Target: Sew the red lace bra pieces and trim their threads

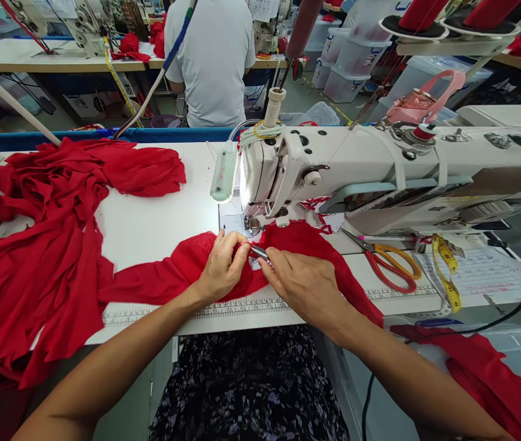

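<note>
My left hand (224, 263) pinches the edge of a red fabric piece (154, 278) just in front of the sewing machine's needle area. From the right, my right hand (303, 278) grips small metal thread snips (259, 251), mostly hidden by the fingers. Their tip meets the fabric at my left fingertips. The red piece stretches across the table edge to both sides of my hands. Behind it stands the white sewing machine (283, 165), its presser foot close to my left fingers.
A heap of red fabric (49, 245) covers the left side. Orange-handled scissors (389, 260), a yellow tape measure (446, 272) and a paper sheet (490, 275) lie right. More red fabric (485, 373) hangs over a clear bin lower right. A person (217, 61) sits ahead.
</note>
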`<action>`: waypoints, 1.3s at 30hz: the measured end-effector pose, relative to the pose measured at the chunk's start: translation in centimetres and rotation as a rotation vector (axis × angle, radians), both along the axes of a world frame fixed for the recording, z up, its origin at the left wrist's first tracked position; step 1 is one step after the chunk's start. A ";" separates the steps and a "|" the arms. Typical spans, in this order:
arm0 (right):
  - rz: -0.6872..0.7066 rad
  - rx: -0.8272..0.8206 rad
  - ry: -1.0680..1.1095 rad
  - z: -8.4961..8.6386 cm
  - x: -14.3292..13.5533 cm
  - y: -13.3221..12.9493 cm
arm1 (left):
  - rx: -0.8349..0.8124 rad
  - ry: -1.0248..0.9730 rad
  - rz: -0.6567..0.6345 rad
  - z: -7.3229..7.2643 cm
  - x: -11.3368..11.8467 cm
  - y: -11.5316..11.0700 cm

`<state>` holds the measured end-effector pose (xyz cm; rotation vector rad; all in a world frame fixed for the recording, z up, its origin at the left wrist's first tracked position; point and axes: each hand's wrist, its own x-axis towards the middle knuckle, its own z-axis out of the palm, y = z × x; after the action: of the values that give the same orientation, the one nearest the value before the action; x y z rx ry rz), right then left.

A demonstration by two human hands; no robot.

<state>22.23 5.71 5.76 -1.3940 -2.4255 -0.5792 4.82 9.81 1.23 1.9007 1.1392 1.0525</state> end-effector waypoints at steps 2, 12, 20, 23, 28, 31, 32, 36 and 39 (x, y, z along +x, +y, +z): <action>-0.002 -0.003 -0.008 -0.1 0.0 0.1 | 0.009 0.024 0.005 0.0 0.0 0.0; -0.081 0.062 -0.222 0.4 -1.3 -1.2 | 0.272 0.285 0.068 -0.5 0.1 -0.3; -0.068 0.070 -0.311 1.0 -2.1 -1.2 | 0.458 0.443 0.106 -0.7 -0.1 -0.4; -0.030 0.007 -0.270 0.4 -1.4 -0.8 | 0.455 0.458 0.094 -0.9 -0.2 -0.4; -0.065 -0.229 0.088 -0.3 0.3 0.2 | 0.256 0.252 0.041 -0.7 -0.4 -0.1; -0.109 -0.462 0.475 -0.2 1.0 1.2 | 0.134 0.145 0.004 -0.4 -0.3 0.0; -0.093 -0.535 0.592 -0.2 1.0 1.6 | 0.114 0.128 -0.005 -0.3 -0.3 0.0; 0.005 -0.711 0.834 -0.7 0.5 2.9 | 0.105 0.081 -0.036 0.0 -0.1 0.0; 0.011 -0.745 0.932 -1.3 0.0 3.3 | 0.073 0.021 -0.042 0.1 -0.1 0.0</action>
<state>22.26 9.05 4.48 -1.4023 -1.8570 0.8987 4.70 9.81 1.37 1.9886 1.0816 1.0666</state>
